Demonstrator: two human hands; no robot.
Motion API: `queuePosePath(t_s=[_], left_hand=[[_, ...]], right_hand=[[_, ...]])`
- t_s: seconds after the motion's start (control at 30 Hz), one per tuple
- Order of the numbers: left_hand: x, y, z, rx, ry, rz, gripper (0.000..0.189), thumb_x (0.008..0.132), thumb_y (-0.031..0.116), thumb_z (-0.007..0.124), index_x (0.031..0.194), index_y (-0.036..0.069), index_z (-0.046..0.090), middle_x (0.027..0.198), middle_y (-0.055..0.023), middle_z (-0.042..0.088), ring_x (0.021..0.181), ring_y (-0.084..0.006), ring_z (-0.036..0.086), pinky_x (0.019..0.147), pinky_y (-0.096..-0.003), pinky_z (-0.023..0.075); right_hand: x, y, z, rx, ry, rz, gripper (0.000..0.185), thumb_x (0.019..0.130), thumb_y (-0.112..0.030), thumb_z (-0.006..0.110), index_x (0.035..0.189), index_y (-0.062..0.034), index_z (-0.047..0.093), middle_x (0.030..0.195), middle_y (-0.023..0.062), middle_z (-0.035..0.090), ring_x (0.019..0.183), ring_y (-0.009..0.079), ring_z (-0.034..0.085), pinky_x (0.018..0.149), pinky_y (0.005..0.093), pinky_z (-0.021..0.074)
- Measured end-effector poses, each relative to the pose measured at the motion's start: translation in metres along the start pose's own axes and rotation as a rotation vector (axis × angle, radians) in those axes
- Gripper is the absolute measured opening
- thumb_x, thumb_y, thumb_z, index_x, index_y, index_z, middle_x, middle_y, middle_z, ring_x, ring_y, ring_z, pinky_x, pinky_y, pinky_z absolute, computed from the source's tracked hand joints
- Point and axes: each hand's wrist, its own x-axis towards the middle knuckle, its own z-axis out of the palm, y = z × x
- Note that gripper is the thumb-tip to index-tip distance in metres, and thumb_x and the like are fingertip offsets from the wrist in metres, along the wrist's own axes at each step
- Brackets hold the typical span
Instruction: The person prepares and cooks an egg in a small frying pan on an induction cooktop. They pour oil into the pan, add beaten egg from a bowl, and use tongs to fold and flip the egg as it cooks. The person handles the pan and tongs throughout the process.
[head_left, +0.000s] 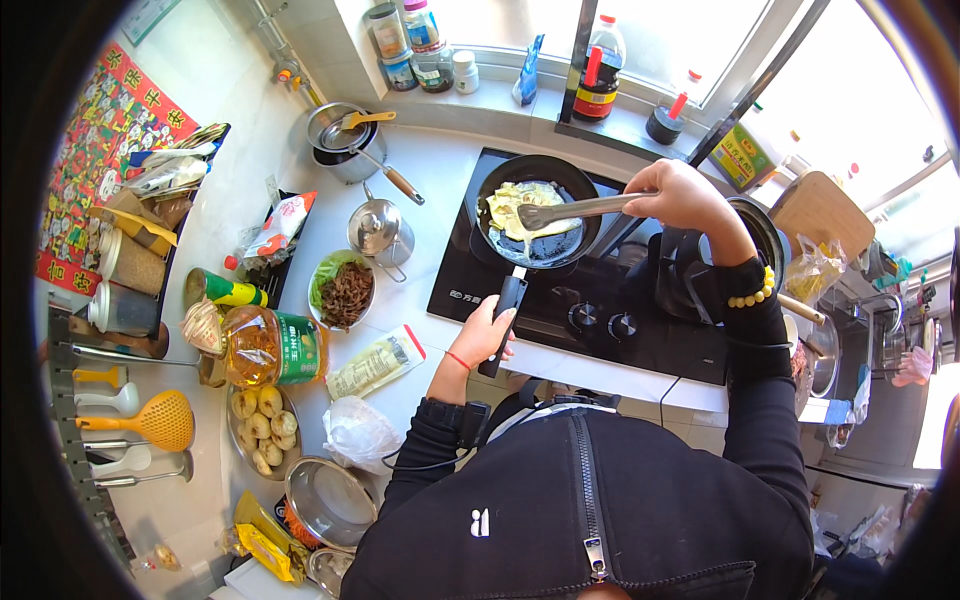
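Observation:
A black frying pan sits on the left part of the black glass cooktop. My left hand is closed around the pan's black handle. In the pan lies a pale yellow, egg-like food, with some liquid around it. From the right, my right hand holds metal tongs by their far end. The tips of the tongs rest at the food, near its middle; whether they grip any of it I cannot tell.
Left of the cooktop stand a lidded steel pot, a bowl of dark shredded food and green leaves, an oil bottle and a plate of round buns. A black pot is at the right. Sauce bottles line the windowsill.

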Motion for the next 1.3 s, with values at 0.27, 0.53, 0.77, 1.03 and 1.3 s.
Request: queuePosePath(t_s=[0.27,0.53,0.77,1.03,1.3], left_hand=[[-0.001,-0.001,0.000,0.031,0.001,0.017,0.027,0.102,0.023,0.051,0.119,0.003,0.046,0.076,-0.0095,0.059,0.049,-0.0166,0.059,0.045,-0.0313,0.0520],[-0.001,0.001,-0.001,0.044,-0.016,0.009,0.031,0.102,0.024,0.051,0.125,0.004,0.043,0.077,-0.0074,0.059,0.052,-0.0147,0.060,0.047,-0.0297,0.0532],[-0.001,0.002,-0.001,0.052,-0.023,0.000,0.031,0.102,0.024,0.051,0.125,0.004,0.043,0.077,-0.0076,0.059,0.052,-0.0150,0.061,0.048,-0.0301,0.0534],[0.001,-0.001,-0.003,0.043,-0.036,0.019,0.028,0.103,0.023,0.050,0.122,0.004,0.044,0.077,-0.0079,0.060,0.052,-0.0155,0.061,0.047,-0.0303,0.0531],[0.000,0.002,-0.002,0.040,-0.027,-0.004,0.028,0.102,0.022,0.049,0.123,0.004,0.044,0.077,-0.0080,0.060,0.052,-0.0157,0.061,0.046,-0.0305,0.0529]], right_hand=[[0.001,-0.011,-0.008,0.190,0.120,-0.083,0.027,0.083,-0.020,0.073,0.099,0.0009,0.074,0.075,0.0106,0.071,0.062,0.0162,0.066,0.060,0.0291,0.0512],[0.002,-0.001,-0.018,0.259,0.299,-0.178,0.034,0.083,-0.024,0.075,0.103,0.0033,0.073,0.078,0.0111,0.070,0.063,0.0136,0.062,0.058,0.0265,0.0492],[-0.007,0.014,-0.035,0.325,0.317,-0.178,0.040,0.085,-0.028,0.075,0.109,0.0040,0.071,0.085,0.0110,0.071,0.066,0.0131,0.063,0.059,0.0244,0.0519],[-0.036,0.022,-0.041,0.301,0.284,-0.126,0.039,0.084,-0.027,0.075,0.108,0.0037,0.071,0.079,0.0052,0.067,0.068,0.0083,0.059,0.060,0.0215,0.0490],[-0.019,-0.003,0.013,-0.073,0.192,-0.158,0.041,0.077,-0.029,0.075,0.105,0.0016,0.072,0.091,0.0164,0.073,0.086,0.0285,0.070,0.082,0.0364,0.0530]])
